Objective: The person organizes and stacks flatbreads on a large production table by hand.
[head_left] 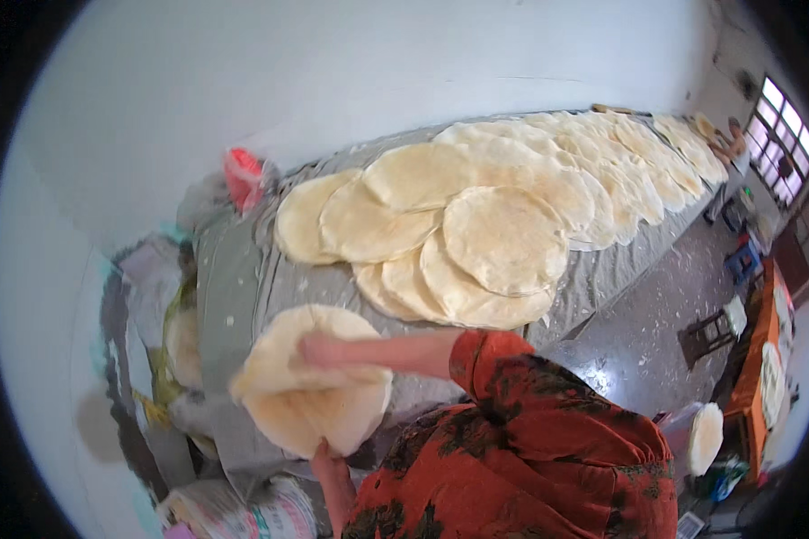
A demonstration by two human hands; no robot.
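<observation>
A round, pale, thin flatbread (pixel 310 418) lies in front of me at the near left end of the cloth-covered table, with a fold or overlapping edge across its middle. At its lower edge, my left hand (pixel 327 455) grips the rim, thumb on top. My right hand (pixel 322 350) reaches over the upper part of the flatbread, touching or just above it; motion blurs its fingers. Beyond my right arm, several similar flatbreads (pixel 503 238) overlap in a broad spread.
More flatbreads run along the grey cloth (pixel 301 286) toward the far right, where another person (pixel 735 144) stands by a window. Bags (pixel 274 512) sit at the lower left, beside a red plastic bag (pixel 243 178) farther up. A stool (pixel 712 334) and an orange wooden bench (pixel 753 382) stand right.
</observation>
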